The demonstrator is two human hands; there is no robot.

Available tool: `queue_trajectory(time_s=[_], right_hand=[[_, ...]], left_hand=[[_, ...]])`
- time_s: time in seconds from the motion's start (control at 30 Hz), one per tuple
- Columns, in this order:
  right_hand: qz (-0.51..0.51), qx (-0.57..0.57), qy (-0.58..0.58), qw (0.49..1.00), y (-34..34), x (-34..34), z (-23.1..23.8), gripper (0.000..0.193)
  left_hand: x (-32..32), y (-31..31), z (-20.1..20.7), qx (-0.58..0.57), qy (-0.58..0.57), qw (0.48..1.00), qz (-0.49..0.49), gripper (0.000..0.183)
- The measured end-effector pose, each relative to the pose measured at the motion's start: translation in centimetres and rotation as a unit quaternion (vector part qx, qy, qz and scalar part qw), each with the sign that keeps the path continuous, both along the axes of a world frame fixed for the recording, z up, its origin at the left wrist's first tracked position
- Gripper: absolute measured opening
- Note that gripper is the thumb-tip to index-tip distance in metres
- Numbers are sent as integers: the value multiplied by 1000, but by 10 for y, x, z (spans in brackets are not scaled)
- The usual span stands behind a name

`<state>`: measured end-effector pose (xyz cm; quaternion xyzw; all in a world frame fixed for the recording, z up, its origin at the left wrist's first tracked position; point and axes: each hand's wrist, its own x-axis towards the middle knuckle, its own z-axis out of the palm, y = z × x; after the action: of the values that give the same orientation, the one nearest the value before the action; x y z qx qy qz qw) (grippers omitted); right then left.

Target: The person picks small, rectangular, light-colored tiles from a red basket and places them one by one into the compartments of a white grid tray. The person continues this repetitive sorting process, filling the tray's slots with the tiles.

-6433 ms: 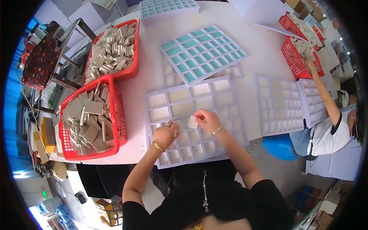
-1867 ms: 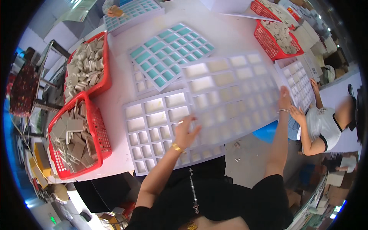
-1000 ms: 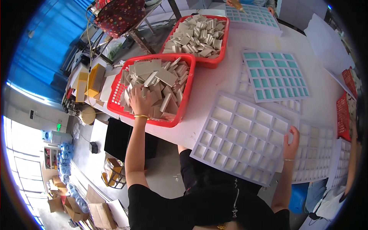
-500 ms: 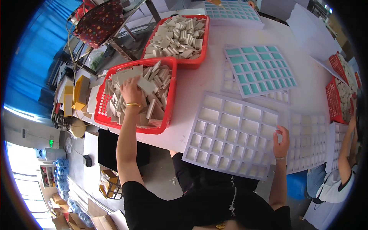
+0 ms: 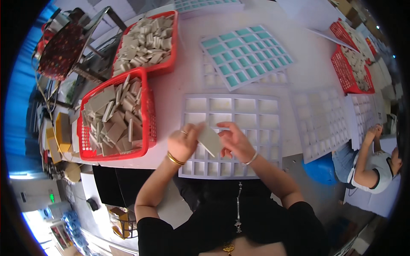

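Observation:
A flat grey rectangular cardboard piece (image 5: 209, 141) is tilted above the white compartment tray (image 5: 279, 117). My left hand (image 5: 184, 142) grips it near its upper left end, fingers closed. My right hand (image 5: 237, 143) hovers at its right edge with fingers curved and apart; whether a fingertip touches it I cannot tell. Beneath both hands, the tray lies at the table's near edge, its rows of larger and smaller cells partly hidden by them. To the left stands a red plastic basket (image 5: 150, 115) heaped with similar grey pieces (image 5: 113, 123).
Behind it is another full red basket (image 5: 174, 38). A tray with turquoise cells (image 5: 247, 53) overlaps a white tray at the back, and another white tray (image 5: 320, 119) lies right. Farther right are more red baskets (image 5: 341, 70) and a seated person (image 5: 370, 168).
My left hand has come from the near basket to above the tray with a grey cardboard piece. My right hand has left the tray's right edge and moved beside the piece. The view has shifted.

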<state>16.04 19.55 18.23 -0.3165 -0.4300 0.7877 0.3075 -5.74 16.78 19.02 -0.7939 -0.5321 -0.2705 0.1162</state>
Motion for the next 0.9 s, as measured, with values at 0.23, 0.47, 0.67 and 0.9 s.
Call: queue_trajectory(time_s=[0.23,0.47,0.67,0.9], right_hand=[[-176,58,-152,971,8,46,-35,39],[-306,9,-127,944,21,106,-50,37],[-300,-15,-134,944,19,109,-53,36],[-326,-9,-116,938,29,104,-58,38]], left_hand=[[27,21,-44,-74,-219,972,47,32],[22,40,-74,-73,-188,979,10,15],[19,63,-103,16,-74,993,-94,13],[23,63,-111,-76,-37,988,-130,16]])
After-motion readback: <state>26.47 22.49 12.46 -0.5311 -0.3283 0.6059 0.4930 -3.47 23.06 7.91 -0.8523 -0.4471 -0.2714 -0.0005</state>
